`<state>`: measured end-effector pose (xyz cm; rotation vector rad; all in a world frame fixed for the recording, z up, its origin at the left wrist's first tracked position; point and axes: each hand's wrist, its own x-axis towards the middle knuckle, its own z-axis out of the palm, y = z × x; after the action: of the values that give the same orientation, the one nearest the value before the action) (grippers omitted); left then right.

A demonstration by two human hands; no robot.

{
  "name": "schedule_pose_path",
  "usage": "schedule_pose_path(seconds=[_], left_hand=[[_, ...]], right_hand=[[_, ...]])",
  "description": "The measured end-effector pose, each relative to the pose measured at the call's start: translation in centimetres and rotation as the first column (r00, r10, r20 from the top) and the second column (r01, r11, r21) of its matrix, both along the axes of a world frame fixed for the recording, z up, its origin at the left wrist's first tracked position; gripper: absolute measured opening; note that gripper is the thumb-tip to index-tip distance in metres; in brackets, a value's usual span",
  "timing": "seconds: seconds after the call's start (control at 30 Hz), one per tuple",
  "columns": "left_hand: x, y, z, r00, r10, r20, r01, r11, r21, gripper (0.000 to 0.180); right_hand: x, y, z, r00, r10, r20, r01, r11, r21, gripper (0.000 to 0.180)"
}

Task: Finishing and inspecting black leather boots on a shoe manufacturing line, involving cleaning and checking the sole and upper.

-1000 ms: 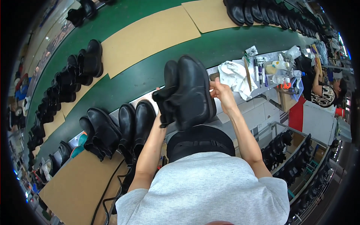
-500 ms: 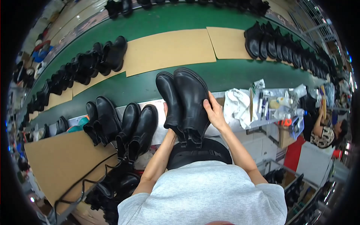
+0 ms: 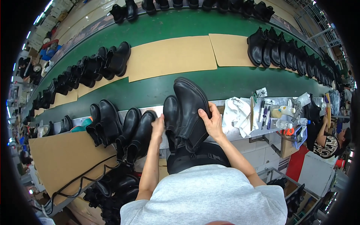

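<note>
A pair of black ankle boots is upright in front of my waist. My right hand grips the right-hand boot, thumb on its front and fingers round the outer side. The other boot hangs lower, close against its mate. My left hand is at the outer side of this lower boot, its fingers slightly blurred; whether it touches the leather I cannot tell. Just left of that hand, a finished-looking black boot leans on the bench beside its partner.
Rows of black boots line the green belt on cardboard sheets. Right of me lie a white cloth, pens and bottles. A cable crosses cardboard at left. Another person works far right.
The boots have come down a little, and the left one has dropped lower than its mate. My left hand has moved out leftward from behind the boots. My right hand keeps its grip.
</note>
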<state>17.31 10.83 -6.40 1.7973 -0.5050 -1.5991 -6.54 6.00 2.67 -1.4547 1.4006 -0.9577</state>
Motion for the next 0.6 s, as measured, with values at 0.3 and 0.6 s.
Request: schedule_pose_path(seconds=[0.3,0.6], left_hand=[[-5.9,-8.0,13.3,0.994,-0.101,-0.037,0.052,0.749,-0.661,0.074],[-7.7,-6.0,12.4,0.991,-0.128,-0.044,0.066,0.741,-0.668,0.067]], right_hand=[[0.5,1.5,4.1,0.995,0.054,-0.081,-0.06,0.996,-0.067,0.043],[0.4,-2.5,6.1,0.989,0.146,0.032,-0.146,0.989,0.02,0.029]])
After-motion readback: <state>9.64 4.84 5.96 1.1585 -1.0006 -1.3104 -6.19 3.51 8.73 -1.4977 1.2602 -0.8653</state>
